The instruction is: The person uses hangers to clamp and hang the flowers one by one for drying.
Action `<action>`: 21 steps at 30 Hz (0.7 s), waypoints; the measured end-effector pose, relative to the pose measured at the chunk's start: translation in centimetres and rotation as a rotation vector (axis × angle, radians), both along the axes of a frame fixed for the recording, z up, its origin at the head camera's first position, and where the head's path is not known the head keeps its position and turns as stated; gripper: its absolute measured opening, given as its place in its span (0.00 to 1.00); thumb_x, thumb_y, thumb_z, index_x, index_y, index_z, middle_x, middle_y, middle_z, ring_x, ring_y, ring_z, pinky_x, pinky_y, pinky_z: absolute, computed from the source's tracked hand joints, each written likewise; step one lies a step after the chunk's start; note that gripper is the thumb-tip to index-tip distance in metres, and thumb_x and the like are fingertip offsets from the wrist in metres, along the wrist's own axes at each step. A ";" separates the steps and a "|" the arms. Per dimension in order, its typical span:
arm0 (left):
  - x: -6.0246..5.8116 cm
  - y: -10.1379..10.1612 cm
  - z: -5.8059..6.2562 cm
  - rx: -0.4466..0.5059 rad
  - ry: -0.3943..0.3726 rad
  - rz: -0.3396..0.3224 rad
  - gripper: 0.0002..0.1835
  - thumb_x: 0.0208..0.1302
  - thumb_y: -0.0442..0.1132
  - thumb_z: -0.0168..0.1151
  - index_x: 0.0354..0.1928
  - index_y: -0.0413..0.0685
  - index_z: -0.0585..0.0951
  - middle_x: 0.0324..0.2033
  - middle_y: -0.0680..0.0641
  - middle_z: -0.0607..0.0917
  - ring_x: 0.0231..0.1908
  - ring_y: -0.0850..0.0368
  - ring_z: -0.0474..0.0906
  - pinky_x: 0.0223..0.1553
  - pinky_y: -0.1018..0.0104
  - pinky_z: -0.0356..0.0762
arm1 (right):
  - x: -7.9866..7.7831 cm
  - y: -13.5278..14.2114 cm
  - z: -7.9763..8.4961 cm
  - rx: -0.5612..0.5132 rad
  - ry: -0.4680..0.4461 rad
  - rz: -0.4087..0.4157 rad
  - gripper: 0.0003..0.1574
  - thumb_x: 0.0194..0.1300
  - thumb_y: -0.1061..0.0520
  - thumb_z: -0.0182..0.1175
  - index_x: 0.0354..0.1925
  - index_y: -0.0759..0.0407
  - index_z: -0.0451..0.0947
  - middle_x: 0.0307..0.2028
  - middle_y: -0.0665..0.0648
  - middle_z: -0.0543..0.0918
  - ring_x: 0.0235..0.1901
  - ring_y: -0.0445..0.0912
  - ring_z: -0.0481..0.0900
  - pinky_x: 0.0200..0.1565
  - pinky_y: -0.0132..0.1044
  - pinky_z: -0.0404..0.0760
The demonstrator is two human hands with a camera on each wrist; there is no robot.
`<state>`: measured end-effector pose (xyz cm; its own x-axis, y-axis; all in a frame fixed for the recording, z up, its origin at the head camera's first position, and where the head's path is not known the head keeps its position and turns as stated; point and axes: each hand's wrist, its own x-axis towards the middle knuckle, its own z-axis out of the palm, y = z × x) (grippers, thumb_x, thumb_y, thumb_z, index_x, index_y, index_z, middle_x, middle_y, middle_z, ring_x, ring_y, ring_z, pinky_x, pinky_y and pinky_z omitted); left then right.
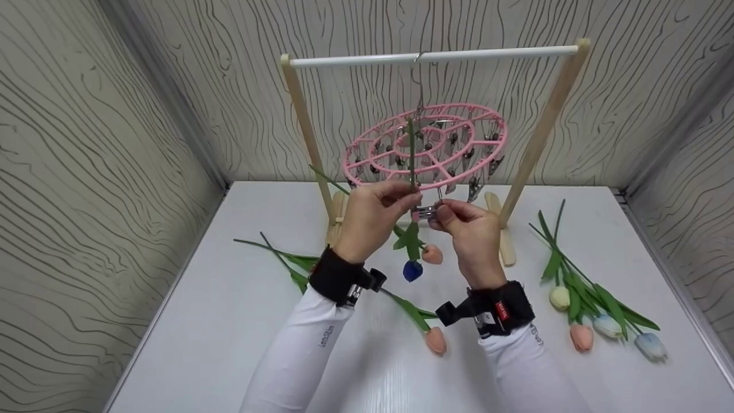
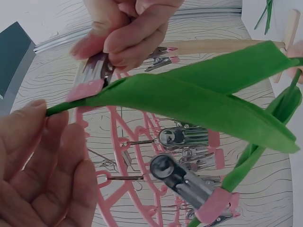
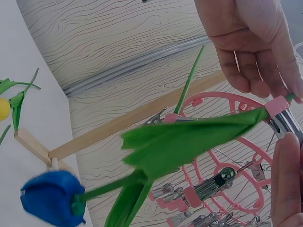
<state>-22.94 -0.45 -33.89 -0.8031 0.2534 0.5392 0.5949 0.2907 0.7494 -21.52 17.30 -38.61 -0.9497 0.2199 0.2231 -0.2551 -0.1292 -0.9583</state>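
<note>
Left hand (image 1: 378, 215): its grip is together on the green stem (image 1: 411, 149), pinching it just above the clip.
Right hand (image 1: 473, 235): its grip is clamped on the metal end of the clip (image 1: 424, 213), thumb and fingers pinching from the right.
Blue tulip (image 1: 412, 271): hangs head down below the hands, its stem rising in front of the pink rack (image 1: 506, 129).
Clip tips: pink, lying across the stem just above the leaves (image 2: 142, 94); how firmly they bite, one cannot tell.
Rack: hangs by a wire hook (image 1: 420, 83) from the white rod (image 1: 487, 53), tilted with its left side lower.
Stem placing: the left hand does best to keep the stem steady and well inside the tips, clear of the leaf edges.
Clip release: the right hand should ease its squeeze slowly, and the left should let go only once the tips hold.
Likely slip: a stem caught at the very edge could slide out under the bloom's weight; tugging down would sway the rack.
Neighbour: a peach tulip (image 1: 432, 254) hangs head down just right of the blue bloom, so leaves could tangle.
Table (image 1: 189, 344): loose tulips (image 1: 582, 338) lie at right, well apart from both hands.
</note>
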 end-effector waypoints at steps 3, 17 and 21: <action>0.0 0.1 -0.1 0.001 0.009 -0.007 0.07 0.68 0.35 0.68 0.43 0.39 0.89 0.35 0.46 0.90 0.31 0.60 0.86 0.35 0.71 0.83 | 0.0 0.0 0.0 0.007 -0.004 -0.001 0.14 0.70 0.69 0.61 0.50 0.80 0.80 0.36 0.57 0.85 0.33 0.43 0.88 0.43 0.36 0.87; -0.2 0.0 -0.5 -0.070 -0.005 0.024 0.10 0.68 0.36 0.69 0.47 0.41 0.89 0.37 0.46 0.90 0.32 0.60 0.83 0.36 0.72 0.82 | -0.6 0.6 -1.7 -0.091 -0.009 0.253 0.17 0.76 0.60 0.58 0.53 0.75 0.80 0.44 0.61 0.87 0.44 0.50 0.89 0.51 0.41 0.85; -0.4 -0.1 -0.6 -0.083 -0.013 0.038 0.11 0.68 0.37 0.69 0.48 0.40 0.89 0.38 0.46 0.91 0.32 0.60 0.83 0.35 0.72 0.82 | -0.8 0.5 -2.1 -0.053 -0.010 0.250 0.21 0.76 0.57 0.60 0.59 0.72 0.78 0.49 0.62 0.86 0.47 0.51 0.88 0.53 0.42 0.84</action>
